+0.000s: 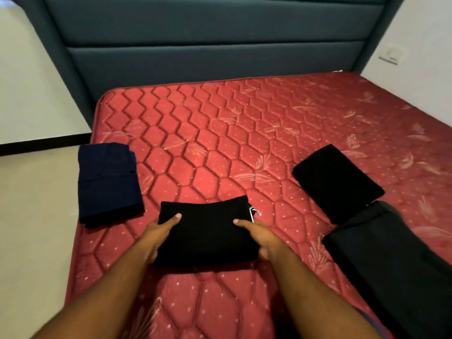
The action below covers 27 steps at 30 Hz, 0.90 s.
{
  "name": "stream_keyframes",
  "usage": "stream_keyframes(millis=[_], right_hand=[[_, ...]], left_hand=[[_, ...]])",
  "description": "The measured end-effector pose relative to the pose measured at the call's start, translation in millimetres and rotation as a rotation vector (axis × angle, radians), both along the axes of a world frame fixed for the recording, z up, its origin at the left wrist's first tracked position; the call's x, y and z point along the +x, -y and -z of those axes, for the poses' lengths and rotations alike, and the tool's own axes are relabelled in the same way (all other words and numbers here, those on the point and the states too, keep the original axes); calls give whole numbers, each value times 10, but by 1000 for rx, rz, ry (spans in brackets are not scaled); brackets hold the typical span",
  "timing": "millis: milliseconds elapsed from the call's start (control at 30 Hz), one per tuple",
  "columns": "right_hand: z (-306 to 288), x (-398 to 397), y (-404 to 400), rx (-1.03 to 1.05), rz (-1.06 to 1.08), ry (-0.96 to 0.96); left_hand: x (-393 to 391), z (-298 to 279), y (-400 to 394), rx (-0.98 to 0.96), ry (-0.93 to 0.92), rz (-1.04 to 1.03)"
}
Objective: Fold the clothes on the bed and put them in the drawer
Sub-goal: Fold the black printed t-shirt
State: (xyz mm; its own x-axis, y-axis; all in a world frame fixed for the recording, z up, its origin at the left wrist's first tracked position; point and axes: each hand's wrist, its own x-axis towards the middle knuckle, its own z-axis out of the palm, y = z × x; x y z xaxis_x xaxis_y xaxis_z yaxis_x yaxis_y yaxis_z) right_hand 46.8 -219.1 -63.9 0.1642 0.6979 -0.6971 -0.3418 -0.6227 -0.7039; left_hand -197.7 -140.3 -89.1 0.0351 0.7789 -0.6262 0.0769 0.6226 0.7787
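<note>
The big red bed [244,143] fills most of the view, with a dark blue headboard [208,45] behind it. No drawer shows anywhere here.

On the right side of the bed lies a long dark garment [396,265], stretched out and not yet folded. Just past it sits a folded black pile [337,182], touching its far end. On the left edge of the bed sits a folded navy pile [107,182], well apart from the others.

In the middle, right in front of the person, is a small folded black cloth [205,233]. Its long side runs left to right, straight across between the two arms. The left hand [156,237] holds its left edge, thumb on top and fingers tucked under. The right hand [261,237] holds its right edge the same way. Both hands are equally close, one on each end.

The cloth looks done and ready to lift. I think both hands can raise it together, flat, so it stays folded.
</note>
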Motion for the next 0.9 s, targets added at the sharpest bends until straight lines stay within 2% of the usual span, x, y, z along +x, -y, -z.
stream_keyframes(millis=[67, 167, 267, 400, 533, 567, 600, 667, 733, 767, 800, 833, 900], right_hand=[[-137, 219, 71, 42, 57, -61], [-353, 659, 203, 127, 183, -110], [-554, 1269, 277, 254, 381, -162], [-640, 2017, 275, 368, 585, -140], [-566, 2646, 234, 420, 744, -42], [-568, 2704, 256, 372, 748, 75], [-509, 2841, 289, 257, 741, 310], [-482, 2930, 317, 38, 676, 958], [-445, 2975, 238, 167, 506, 1473], [-402, 3024, 143, 209, 356, 1624], [-328, 3099, 23, 161, 198, 1703], [-263, 3184, -79, 43, 60, 1722], [-100, 3408, -187, -208, -113, 1624]], left_hand=[[251, -140, -87, 125, 30, 74], [861, -388, -401, 376, -67, 230], [1788, -707, -835, 533, -102, 378], [3075, -1085, -1198, 696, -62, 577], [4238, -1161, -1378, 823, -206, 630], [4374, -1112, -1341, 853, -328, 659], [4583, -983, -1255, 880, -480, 725], [4731, -715, -946, 966, -700, 899], [4839, -437, -669, 1021, -760, 1012], [4893, -280, -616, 1024, -783, 1038], [4908, -193, -617, 1018, -794, 1031], [4921, -134, -644, 1029, -800, 1009], [4985, -60, -714, 1123, -848, 973]])
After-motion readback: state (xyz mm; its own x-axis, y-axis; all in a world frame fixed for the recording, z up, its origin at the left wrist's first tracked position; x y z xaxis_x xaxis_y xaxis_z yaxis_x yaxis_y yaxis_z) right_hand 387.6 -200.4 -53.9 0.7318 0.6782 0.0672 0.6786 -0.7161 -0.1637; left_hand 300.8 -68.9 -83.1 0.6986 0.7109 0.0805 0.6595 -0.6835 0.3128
